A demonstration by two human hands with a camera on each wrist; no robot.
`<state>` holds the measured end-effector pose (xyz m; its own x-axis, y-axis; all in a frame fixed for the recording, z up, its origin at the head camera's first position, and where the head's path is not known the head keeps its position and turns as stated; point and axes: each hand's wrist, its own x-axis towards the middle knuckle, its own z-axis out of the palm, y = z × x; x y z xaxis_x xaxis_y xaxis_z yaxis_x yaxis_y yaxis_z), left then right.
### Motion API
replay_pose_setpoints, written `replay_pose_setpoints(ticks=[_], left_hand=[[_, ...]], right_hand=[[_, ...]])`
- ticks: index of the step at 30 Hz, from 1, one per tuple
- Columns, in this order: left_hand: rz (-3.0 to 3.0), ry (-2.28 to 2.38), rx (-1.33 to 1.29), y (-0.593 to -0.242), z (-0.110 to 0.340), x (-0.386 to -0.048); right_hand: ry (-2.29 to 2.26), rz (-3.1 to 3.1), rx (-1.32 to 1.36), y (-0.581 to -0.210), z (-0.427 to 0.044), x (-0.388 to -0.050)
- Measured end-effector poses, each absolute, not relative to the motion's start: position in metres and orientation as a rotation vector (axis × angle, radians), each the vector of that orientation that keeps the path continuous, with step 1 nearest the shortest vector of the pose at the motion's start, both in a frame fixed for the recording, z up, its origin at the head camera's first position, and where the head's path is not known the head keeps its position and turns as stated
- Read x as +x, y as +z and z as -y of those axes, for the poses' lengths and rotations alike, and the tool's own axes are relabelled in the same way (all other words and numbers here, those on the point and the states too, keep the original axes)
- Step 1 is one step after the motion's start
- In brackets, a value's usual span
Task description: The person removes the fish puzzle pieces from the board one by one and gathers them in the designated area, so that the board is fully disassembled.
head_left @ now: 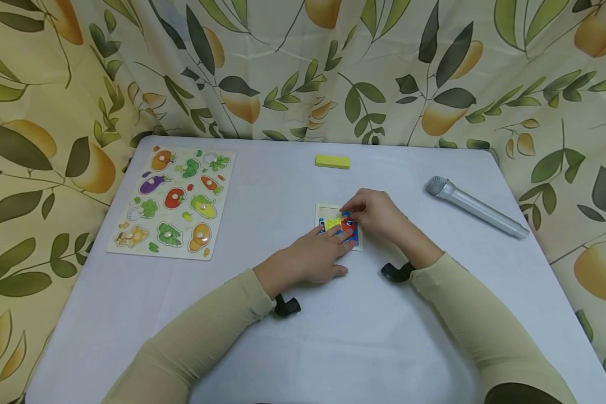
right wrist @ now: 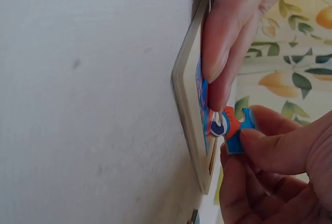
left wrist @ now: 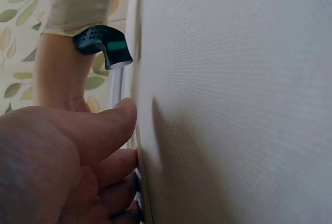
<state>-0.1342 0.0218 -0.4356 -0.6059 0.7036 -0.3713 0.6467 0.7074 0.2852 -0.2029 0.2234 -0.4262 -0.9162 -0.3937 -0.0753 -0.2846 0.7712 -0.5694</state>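
Observation:
A small puzzle in a pale wooden frame (head_left: 361, 242) lies on the table, with blue, red and yellow pieces in it. My left hand (head_left: 317, 255) rests over its lower left part, fingers spread and straight on the pieces. At the upper right of the frame, my right hand (head_left: 376, 212) pinches a piece. In the right wrist view that piece (right wrist: 236, 140) is blue and orange, tilted up at the frame's edge between thumb and fingers of my right hand (right wrist: 275, 156). The left wrist view shows my left hand (left wrist: 67, 151) low beside the tabletop, its fingertips partly hidden.
A vegetable puzzle board (head_left: 182, 210) lies at the left of the white table (head_left: 333, 348). Behind the small puzzle is a yellow-green block (head_left: 332, 162), and a silver microphone (head_left: 477, 207) lies to the right. A patterned cloth (head_left: 293, 73) hangs behind the table.

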Motion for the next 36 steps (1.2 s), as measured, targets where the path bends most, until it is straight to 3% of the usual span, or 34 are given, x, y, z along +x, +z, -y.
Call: replay_pose_setpoints(ticks=[15,36], left_hand=[[-2.459,0.155,1.029,-0.433,-0.021,-0.134],[-2.463,0.146,1.056,-0.436,-0.021,-0.134]], right_hand=[[-0.856,-2.803,-0.355,-0.421,-0.234,-0.202],[-0.887,-2.745,0.013,-0.412,-0.325,-0.194]])
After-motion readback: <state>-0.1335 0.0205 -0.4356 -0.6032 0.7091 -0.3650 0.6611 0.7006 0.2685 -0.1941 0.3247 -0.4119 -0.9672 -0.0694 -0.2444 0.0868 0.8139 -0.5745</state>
